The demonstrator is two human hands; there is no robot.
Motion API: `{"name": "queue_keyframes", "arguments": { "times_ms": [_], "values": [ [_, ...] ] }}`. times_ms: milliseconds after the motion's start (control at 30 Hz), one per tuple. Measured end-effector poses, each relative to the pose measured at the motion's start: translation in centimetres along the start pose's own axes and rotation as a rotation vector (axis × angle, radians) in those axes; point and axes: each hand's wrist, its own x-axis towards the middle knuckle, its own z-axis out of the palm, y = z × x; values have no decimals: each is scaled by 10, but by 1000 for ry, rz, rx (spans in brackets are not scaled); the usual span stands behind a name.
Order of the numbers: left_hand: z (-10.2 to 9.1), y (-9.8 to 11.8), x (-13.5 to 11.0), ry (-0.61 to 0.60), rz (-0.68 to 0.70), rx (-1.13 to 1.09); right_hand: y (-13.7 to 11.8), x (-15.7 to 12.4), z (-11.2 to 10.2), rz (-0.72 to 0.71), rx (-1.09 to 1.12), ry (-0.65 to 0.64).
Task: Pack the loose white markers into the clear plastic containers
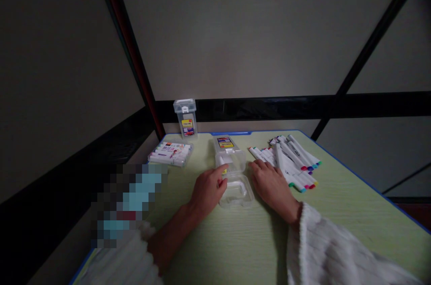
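A clear plastic marker box [229,157] lies on its side in the middle of the green table [235,240], its lid [237,191] swung open toward me. My left hand [208,188] rests against the box's left side, thumb at the open mouth, fingers curled on it. Flat on the table to the right of the box lies my right hand [272,186], fingers stretched toward a pile of white markers with coloured caps [289,161]; it holds nothing.
A second clear box [185,118] stands upright at the table's back edge. A flat pack of markers [171,153] lies at the back left. Dark bars and a pale wall rise behind the table. A blurred patch covers the near left.
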Motion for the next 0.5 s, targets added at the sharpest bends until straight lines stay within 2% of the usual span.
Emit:
{"name": "queue_keyframes", "arguments": {
  "times_ms": [233,500],
  "values": [
    [0,0,-1,3,19,7,1,0,-1,46,-22,11],
    [-1,1,-1,4,34,17,2,-1,-1,-7,6,2]
  ]
}}
